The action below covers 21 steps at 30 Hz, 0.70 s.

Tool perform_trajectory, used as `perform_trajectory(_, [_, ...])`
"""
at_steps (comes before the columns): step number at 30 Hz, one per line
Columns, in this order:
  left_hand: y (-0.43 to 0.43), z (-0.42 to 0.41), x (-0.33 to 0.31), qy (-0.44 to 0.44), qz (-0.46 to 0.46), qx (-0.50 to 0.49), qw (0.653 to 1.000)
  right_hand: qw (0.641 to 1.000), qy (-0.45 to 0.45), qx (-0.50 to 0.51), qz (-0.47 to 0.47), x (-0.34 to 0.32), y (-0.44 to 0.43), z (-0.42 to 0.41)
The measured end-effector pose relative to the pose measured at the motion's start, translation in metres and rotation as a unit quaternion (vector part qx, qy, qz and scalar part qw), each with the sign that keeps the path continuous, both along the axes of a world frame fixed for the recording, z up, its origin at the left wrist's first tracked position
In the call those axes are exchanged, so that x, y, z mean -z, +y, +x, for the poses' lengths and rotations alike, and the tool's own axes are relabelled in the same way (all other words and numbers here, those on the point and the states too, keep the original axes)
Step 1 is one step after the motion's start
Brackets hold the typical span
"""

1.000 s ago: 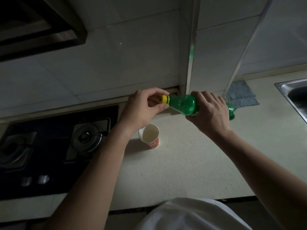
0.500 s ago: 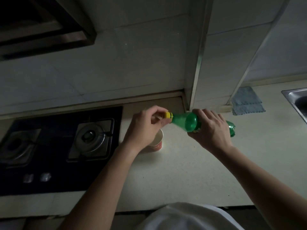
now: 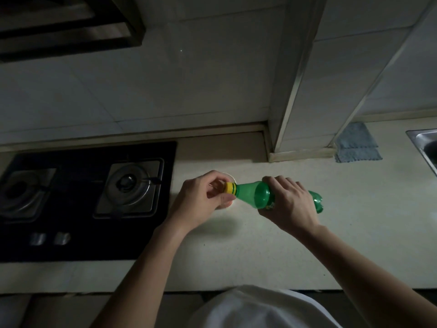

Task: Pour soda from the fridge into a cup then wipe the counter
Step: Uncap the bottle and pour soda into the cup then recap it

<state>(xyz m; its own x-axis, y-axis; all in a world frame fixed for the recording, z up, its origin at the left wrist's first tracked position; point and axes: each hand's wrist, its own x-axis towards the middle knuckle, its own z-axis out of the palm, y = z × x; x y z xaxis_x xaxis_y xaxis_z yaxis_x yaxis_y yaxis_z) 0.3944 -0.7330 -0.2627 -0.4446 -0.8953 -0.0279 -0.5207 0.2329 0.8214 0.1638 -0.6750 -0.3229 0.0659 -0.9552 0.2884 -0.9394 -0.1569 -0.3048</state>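
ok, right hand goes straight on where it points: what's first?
Likely the left hand, pinching the yellow cap of the bottle that the right hand grips; cup lies lower, depth unclear.

The bottle (image 3: 257, 195) at mid-frame is a clear, bright green, with a scrap of yellow-green label showing on its lower edge. Its cap (image 3: 229, 187) is yellow. What shows of the cup (image 3: 233, 180) beside the cap is white. The bench (image 3: 260, 252) is pale cream with a faint speckle. At left, the hob (image 3: 71, 247) is glossy black, its burner (image 3: 128, 185) plates dull silver-grey with dark centres. The cloth (image 3: 357, 145) at upper right is muted blue-grey. The sink (image 3: 423, 143) at the right edge is steel grey. The wall tiles (image 3: 189, 91) are plain greyish white. The garment (image 3: 260, 308) at the bottom is white.
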Motion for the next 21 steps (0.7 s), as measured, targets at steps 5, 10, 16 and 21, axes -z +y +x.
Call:
perform_trajectory(5, [-0.009, 0.01, -0.003, 0.006, -0.01, 0.015, 1.0, 0.998, -0.064, 0.01, 0.015, 0.0, -0.006, 0.015])
perform_trajectory(10, [-0.003, 0.024, 0.0, -0.002, 0.015, -0.041, 0.999, 0.999, -0.019, 0.02, -0.022, 0.003, 0.001, 0.041])
perform_trajectory(16, [0.002, 0.039, 0.009, 0.002, 0.008, -0.012, 1.0, 0.993, -0.096, -0.006, 0.066, 0.016, 0.007, 0.053])
perform_trajectory(21, [-0.002, 0.052, 0.009, -0.014, 0.046, -0.02, 0.999, 0.981, -0.16, -0.007, 0.11, 0.025, 0.014, 0.064])
